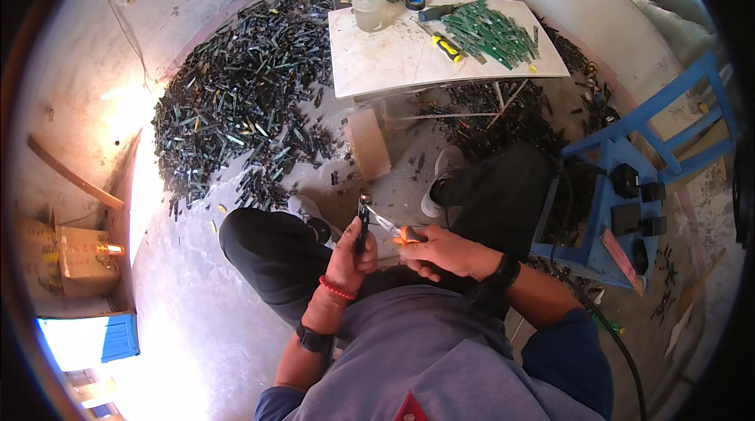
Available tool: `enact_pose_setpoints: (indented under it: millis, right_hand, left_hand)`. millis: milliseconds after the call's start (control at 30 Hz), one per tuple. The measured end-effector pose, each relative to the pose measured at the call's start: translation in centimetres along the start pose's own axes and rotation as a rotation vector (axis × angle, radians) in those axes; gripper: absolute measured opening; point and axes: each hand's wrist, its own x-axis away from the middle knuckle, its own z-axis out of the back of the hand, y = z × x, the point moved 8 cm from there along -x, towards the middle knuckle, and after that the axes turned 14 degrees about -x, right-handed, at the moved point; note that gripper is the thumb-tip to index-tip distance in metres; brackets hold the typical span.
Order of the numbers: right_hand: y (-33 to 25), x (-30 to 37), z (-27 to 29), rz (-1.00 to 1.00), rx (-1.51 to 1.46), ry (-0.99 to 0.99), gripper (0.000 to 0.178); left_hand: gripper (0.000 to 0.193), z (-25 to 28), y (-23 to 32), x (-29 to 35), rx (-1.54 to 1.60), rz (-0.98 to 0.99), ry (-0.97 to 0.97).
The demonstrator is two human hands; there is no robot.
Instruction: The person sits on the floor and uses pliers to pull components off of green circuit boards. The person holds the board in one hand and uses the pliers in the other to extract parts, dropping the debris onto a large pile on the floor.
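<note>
Closed around a narrow black part (362,224) with a coppery end, my left hand (348,257) holds it upright above my lap. What kind of part it is cannot be made out. My right hand (446,252) grips orange-handled pliers (410,235), whose metal jaws point left and reach the black part near its top. Whether the jaws bite on it is too small to tell. Both hands are between my knees, with a brown cylindrical container (367,144) on the floor just beyond them.
A white-topped low table (377,63) carries a clear plastic cup (370,8), green circuit board strips (491,31), a yellow-black screwdriver (447,49) and black tape (414,2). Dark strips are heaped (244,90) on the floor. A blue chair (613,161) holding black blocks stands at right.
</note>
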Motion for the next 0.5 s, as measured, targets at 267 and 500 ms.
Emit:
enact_pose_setpoints:
  millis: [267, 500]
  right_hand:
    - [-0.8, 1.7, 0.2, -0.066, -0.033, -0.057, 0.023]
    - [-3.1, 2.1, 2.4, 0.490, 1.122, 0.415, 0.018]
  left_hand:
    - [0.050, 0.6, 0.7, 0.9, -0.273, -0.025, 0.134]
    - [0.049, 0.5, 0.3, 0.5, -0.292, 0.045, 0.120]
